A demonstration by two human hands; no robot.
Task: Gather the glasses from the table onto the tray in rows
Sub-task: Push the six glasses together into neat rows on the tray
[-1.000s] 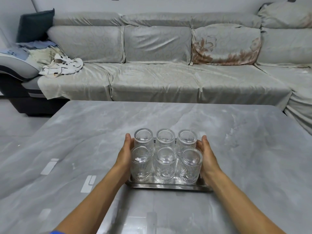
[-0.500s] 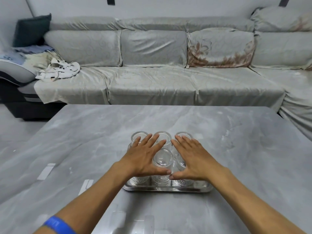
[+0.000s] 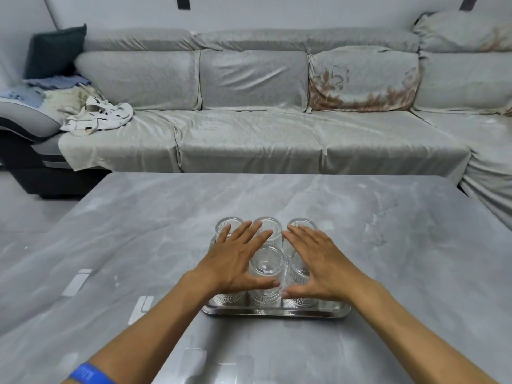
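Note:
Several clear ribbed glasses (image 3: pixel 266 266) stand upright in two rows on a shiny metal tray (image 3: pixel 277 311) in the middle of the grey marble table (image 3: pixel 401 259). My left hand (image 3: pixel 238 259) lies flat, fingers spread, over the left glasses. My right hand (image 3: pixel 318 264) lies flat over the right glasses. Neither hand grips anything. The front middle glass shows between my hands; the glasses under my palms are partly hidden.
A long grey covered sofa (image 3: pixel 249 134) runs behind the table and wraps round at the right. Crumpled white cloth (image 3: pixel 97 117) and a dark cushion (image 3: pixel 55 51) lie at its left end. A blue band (image 3: pixel 88 375) circles my left wrist.
One second ago my hands held the tray's left and right sides. They have since risen and spread flat over the glasses. The view has drifted slightly.

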